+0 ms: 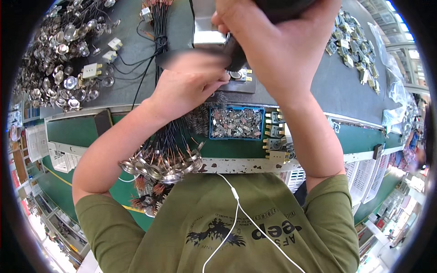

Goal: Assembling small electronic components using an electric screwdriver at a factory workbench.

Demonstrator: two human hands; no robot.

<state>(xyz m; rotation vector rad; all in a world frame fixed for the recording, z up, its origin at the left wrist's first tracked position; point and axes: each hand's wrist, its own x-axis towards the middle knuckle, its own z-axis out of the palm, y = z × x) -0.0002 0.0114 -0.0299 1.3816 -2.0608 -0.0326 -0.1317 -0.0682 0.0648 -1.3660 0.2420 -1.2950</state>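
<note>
My right hand [284,52] is wrapped round a black hand-held tool [282,8] with a narrower dark nose pointing down to the bench; its exact kind is hidden by the hand. My left hand [186,79] is closed beside that nose, thumb and fingers bent together; what they pinch is hidden. By the left thumb tip, under the tool's nose, a small terminal part [242,75] with brass tabs sits on a metal plate [243,86]. A dark blur covers part of the left hand's back and fingers.
Metal cups [68,50] on wires heap at the left. A bundle of black wires [160,34] runs beside my left hand, and more wired cups [168,168] hang below. A blue tray [210,123] holds small metal pieces. Terminal parts [350,43] pile at the right.
</note>
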